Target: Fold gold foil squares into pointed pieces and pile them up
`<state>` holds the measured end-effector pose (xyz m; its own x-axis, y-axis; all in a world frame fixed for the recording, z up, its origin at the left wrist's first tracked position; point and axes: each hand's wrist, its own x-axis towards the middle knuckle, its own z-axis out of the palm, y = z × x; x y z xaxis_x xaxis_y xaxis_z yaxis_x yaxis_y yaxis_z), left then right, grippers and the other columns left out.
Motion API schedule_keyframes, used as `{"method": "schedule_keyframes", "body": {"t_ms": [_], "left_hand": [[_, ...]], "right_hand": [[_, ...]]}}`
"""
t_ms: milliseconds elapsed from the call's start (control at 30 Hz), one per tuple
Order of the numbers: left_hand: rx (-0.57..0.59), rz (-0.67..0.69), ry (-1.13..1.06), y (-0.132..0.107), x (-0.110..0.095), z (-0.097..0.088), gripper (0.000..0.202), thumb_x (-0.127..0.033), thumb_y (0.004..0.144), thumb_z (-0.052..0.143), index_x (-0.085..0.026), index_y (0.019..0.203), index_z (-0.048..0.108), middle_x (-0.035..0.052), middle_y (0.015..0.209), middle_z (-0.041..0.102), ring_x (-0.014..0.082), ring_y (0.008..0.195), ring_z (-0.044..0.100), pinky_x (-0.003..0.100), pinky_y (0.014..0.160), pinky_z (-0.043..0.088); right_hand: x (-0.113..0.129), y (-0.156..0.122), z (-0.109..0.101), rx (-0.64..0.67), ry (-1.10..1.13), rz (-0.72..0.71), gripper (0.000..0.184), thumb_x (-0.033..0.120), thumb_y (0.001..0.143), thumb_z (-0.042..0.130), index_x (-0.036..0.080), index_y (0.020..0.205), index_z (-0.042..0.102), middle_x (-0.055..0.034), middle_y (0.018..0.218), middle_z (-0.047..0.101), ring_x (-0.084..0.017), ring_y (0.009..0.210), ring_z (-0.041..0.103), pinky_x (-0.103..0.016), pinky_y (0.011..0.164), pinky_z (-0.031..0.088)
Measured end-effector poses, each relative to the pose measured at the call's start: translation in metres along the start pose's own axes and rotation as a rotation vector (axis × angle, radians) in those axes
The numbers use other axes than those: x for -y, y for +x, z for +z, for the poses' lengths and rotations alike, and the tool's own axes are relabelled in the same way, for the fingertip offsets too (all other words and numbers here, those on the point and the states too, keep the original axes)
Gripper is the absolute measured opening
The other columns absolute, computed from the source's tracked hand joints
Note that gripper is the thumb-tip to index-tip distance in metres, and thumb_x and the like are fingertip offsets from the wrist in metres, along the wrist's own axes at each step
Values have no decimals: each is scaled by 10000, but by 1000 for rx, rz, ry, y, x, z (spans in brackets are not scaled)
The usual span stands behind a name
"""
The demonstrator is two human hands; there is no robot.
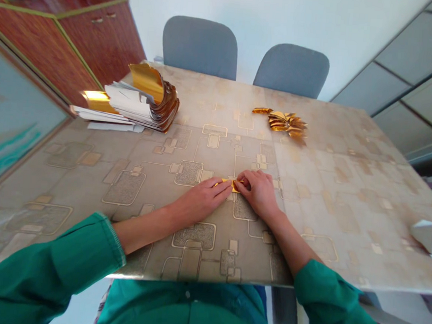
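Observation:
A small folded strip of gold foil paper [235, 186] lies on the patterned tablecloth in front of me. My left hand [213, 194] rests over its left part, fingers stretched out and pressing it to the table. At the right end, my right hand [258, 188] pinches the paper between thumb and fingers. Part of the strip is hidden beneath both hands. Farther back to the right sits a pile of folded gold paper pieces [284, 122].
Back left on the table [209, 151] stands a curled stack of gold-and-white paper sheets [130, 105]. A white folded paper object [431, 240] is near the right edge. Two grey chairs [200, 46] stand behind the table, and a reddish wooden cabinet [102, 38] is at the left.

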<state>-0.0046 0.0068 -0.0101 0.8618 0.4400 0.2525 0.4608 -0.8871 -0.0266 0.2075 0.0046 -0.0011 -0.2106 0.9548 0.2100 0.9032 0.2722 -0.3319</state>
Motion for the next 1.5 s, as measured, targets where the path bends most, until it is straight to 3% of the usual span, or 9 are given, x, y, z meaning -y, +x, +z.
{"method": "schedule_keyframes", "body": {"t_ms": [267,600,700,767,833,933,1067,1333,1500], "left_hand": [[18,-8,-135,-8,4,1,502,-360,947,597,-111,1373,502,150,1440,520,273,1301,492,415,1126,379],[11,-26,-208,-7,5,3,473,-394,944,597,-137,1337,537,153,1426,531,271,1289,502,430,1100,403],[15,-17,-198,-7,5,3,483,-389,932,617,-126,1330,541,155,1423,533,276,1283,504,428,1098,405],[0,-16,-208,-7,5,3,490,-386,929,622,-125,1335,537,162,1413,539,278,1296,495,435,1098,405],[-17,-15,-224,-7,5,2,487,-392,933,613,-122,1331,538,169,1384,559,276,1300,493,439,1098,405],[-33,-11,-244,-5,5,-1,484,-415,947,585,-118,1326,543,168,1343,585,269,1275,511,435,1093,409],[-39,-30,-268,-5,7,-7,481,-450,944,578,-160,1327,557,143,1353,574,270,1247,512,448,1083,406],[62,-106,-148,-12,10,-14,546,-506,919,597,-261,1397,496,116,1389,533,291,1266,500,567,1154,229],[108,-90,-126,-19,11,-17,593,-508,925,583,-256,1443,438,122,1456,491,286,1305,485,550,1167,188]], "right_hand": [[-2,-1,1,-16,40,2,85,305,910,622,225,880,618,8,730,651,-190,767,547,-310,751,291],[-8,-5,-8,-90,82,79,61,251,893,598,222,863,641,-13,721,643,-213,780,554,-332,735,376],[-2,-13,-13,-138,42,-4,180,245,947,509,206,931,684,-70,907,709,-240,906,580,-377,820,432],[8,-21,-11,-71,40,-132,299,253,990,416,192,1119,679,-102,1168,695,-240,1078,583,-396,941,444],[18,-30,-3,29,-21,-214,409,276,997,382,165,1342,572,-122,1419,557,-250,1311,482,-438,1098,367],[27,-43,11,124,-122,-199,572,327,989,379,110,1517,350,-138,1554,383,-254,1452,326,-470,1190,261],[26,-50,18,159,-159,-195,651,359,986,376,105,1565,222,-132,1598,283,-241,1499,216,-470,1214,221],[23,-49,16,171,-170,-198,614,362,992,366,92,1539,294,-128,1600,276,-237,1500,211,-462,1218,211],[23,-50,14,178,-170,-205,608,406,1006,356,133,1546,289,-111,1608,261,-232,1498,219,-477,1212,213]]}}
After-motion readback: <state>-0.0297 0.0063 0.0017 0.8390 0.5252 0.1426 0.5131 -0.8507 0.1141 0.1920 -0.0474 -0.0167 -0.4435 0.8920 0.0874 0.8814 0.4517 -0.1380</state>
